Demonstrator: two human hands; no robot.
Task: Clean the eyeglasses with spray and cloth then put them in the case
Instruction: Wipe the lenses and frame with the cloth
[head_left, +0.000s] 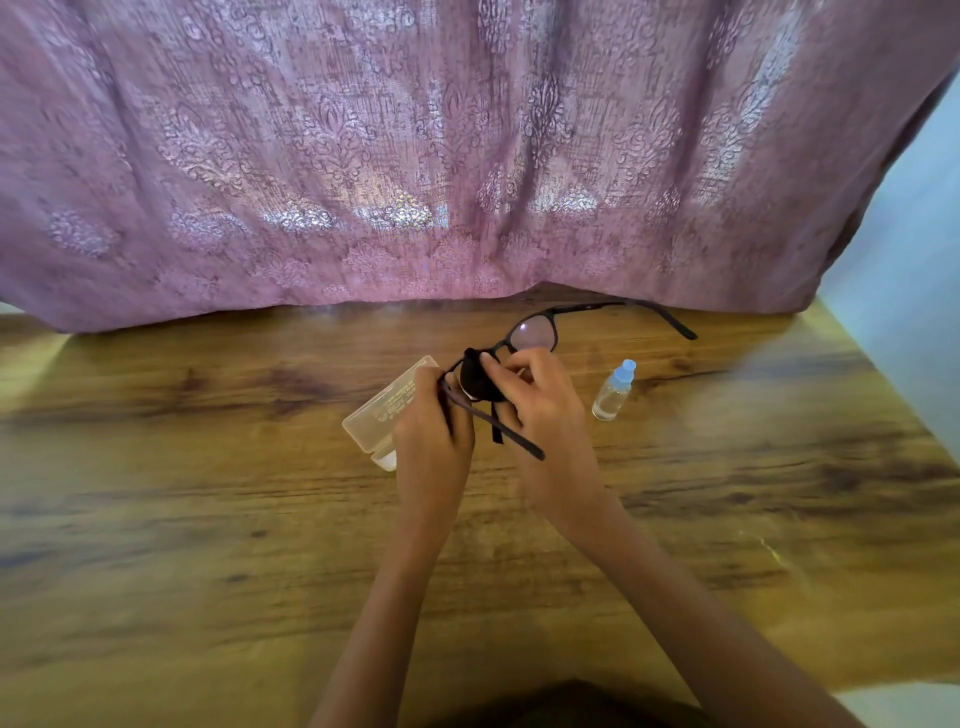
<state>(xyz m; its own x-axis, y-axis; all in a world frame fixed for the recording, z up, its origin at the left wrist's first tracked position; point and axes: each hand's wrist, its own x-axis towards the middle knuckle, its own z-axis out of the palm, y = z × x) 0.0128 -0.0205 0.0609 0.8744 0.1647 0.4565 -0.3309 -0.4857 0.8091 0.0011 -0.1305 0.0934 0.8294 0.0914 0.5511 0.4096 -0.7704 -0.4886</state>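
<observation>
Dark-framed eyeglasses (537, 332) with both temples unfolded are held above the wooden table (208, 493). My left hand (434, 431) grips the frame at its left hinge, the near temple sticking out toward me. My right hand (545, 410) pinches a small black cloth (480, 376) around the left lens, which the cloth hides. The right lens is bare and catches light. A clear plastic case (382, 410) lies on the table just left of my left hand, partly behind it. A small clear spray bottle (614, 392) with a light blue cap stands to the right of my right hand.
A pink patterned curtain (467, 156) hangs along the table's far edge, close behind the glasses. The table's right edge (883, 374) runs diagonally, with a pale wall beyond it. Bare wood stretches to the left and in front of my arms.
</observation>
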